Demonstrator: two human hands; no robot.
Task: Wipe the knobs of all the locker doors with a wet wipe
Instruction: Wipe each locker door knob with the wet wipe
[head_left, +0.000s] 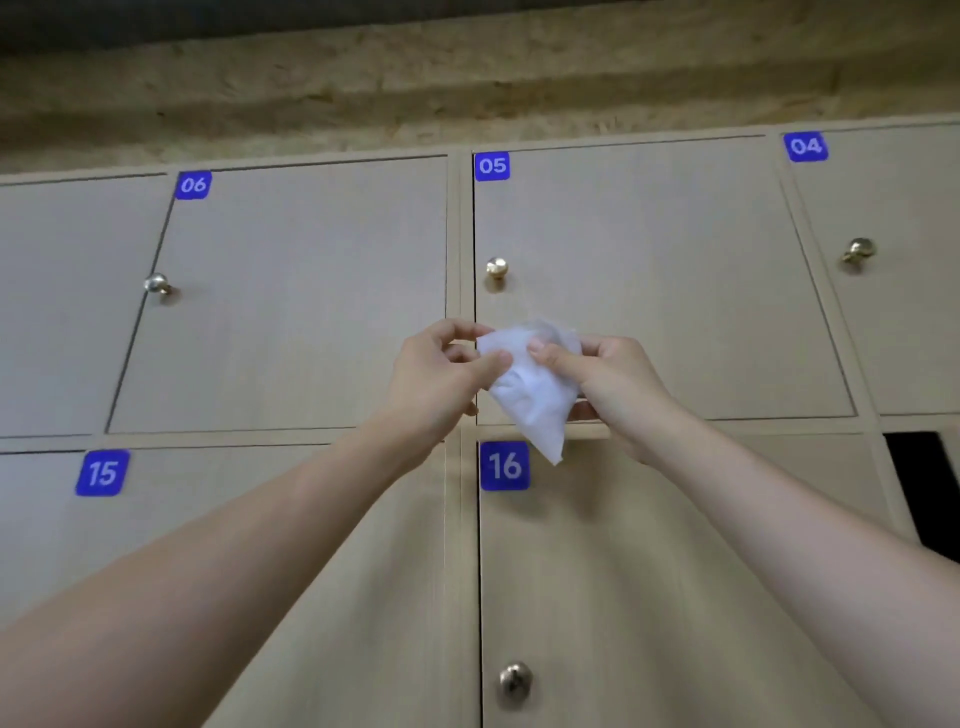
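Nearby, knob (496, 268) above wipe (535, 389)

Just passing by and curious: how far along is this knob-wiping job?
Nothing shows which knobs are already wiped. In hand: the left hand and right hand both pinch the white wet wipe in front of locker 05, touching no knob. Possibly still to do: the knobs on 05, 06, 04 and 16.
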